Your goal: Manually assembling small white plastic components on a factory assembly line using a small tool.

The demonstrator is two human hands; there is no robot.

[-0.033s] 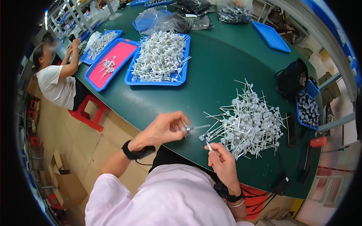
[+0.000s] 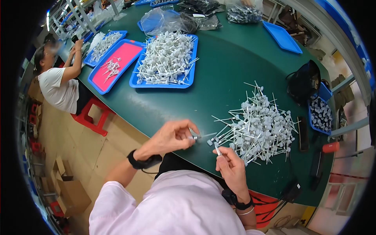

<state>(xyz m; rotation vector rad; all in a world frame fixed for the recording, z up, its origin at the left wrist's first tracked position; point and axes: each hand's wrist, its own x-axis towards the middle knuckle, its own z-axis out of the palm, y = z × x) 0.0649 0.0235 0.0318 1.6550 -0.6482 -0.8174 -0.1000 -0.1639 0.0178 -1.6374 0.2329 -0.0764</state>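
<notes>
My left hand [image 2: 172, 137] is closed, pinching a small part with a thin metal stem [image 2: 206, 135] that points to the right. My fingers hide some of its head. My right hand [image 2: 233, 168] is closed round a slim, pale, pointed tool [image 2: 218, 150], its tip up; its exact kind is not clear. Just beyond that tip, at the near left edge of a large loose pile of white-headed stemmed parts [image 2: 260, 127], lies one part with a dark end [image 2: 210, 142]. Both hands are over the table's front edge, a little apart.
On the green table [image 2: 231, 62], a blue tray [image 2: 189, 83] heaped with similar parts stands beyond my left hand. Beside it is a pink-lined tray [image 2: 124, 58] with several parts. A black bag [image 2: 304, 82] sits at right. A co-worker [image 2: 58, 80] sits at far left.
The left hand's fingers have shifted slightly, and the stemmed part in them has dropped a little and tilted flatter. The right hand's tool tip has moved slightly upward. The pile looks unchanged.
</notes>
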